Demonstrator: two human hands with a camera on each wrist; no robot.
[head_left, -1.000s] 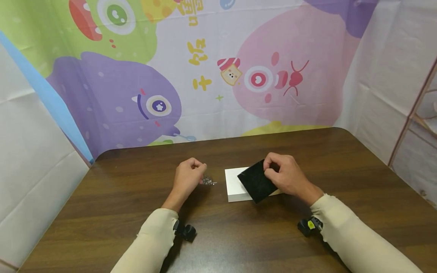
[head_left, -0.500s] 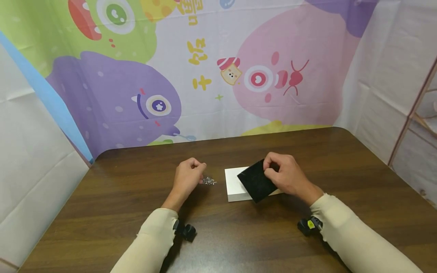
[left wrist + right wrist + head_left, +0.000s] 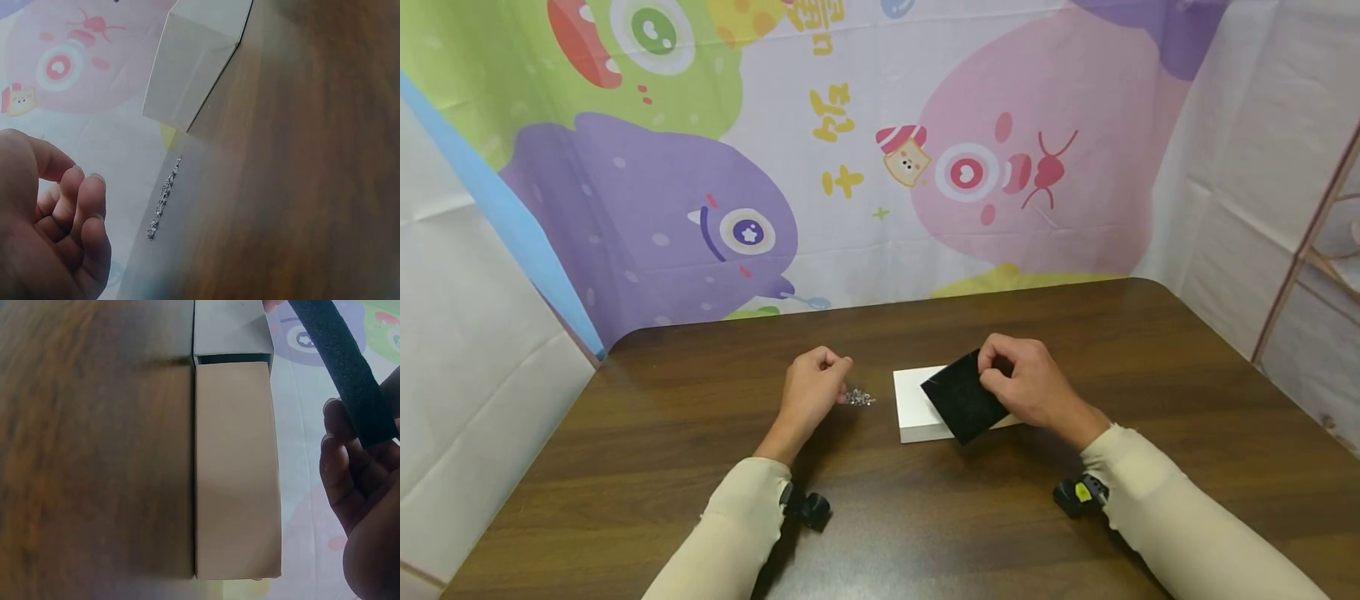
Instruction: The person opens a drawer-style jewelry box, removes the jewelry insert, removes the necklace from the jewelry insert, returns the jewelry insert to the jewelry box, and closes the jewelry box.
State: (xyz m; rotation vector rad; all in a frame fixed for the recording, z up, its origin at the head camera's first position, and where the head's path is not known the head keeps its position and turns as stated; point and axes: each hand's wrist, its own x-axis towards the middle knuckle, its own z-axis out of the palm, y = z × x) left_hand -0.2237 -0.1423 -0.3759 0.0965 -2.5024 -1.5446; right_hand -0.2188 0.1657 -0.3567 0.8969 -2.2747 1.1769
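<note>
My right hand (image 3: 1033, 387) pinches a black square pad (image 3: 961, 396) by its upper right corner, thumb against fingers. Edge-on in the right wrist view, the pad (image 3: 347, 369) looks thick and rough like foam. It is tilted over a white box (image 3: 913, 400), covering much of it. A long beige part (image 3: 237, 469) of this box extends from its white part, with a dark gap where they meet. My left hand (image 3: 812, 387) is curled, thumb and index tips together, with nothing visible in it. Small silvery metal bits (image 3: 860, 398) lie in a pile beside its fingers.
The box and metal bits rest on a brown wooden table (image 3: 880, 517). Behind its far edge hangs a cloth (image 3: 857, 250) with cartoon monsters. Pale curtains (image 3: 1247, 192) hang at the sides. A small black camera (image 3: 812, 510) is strapped to each wrist.
The left hand shifts very slightly, and a little more of the metal pile shows beside its fingers. The right hand and the black pad stay in place.
</note>
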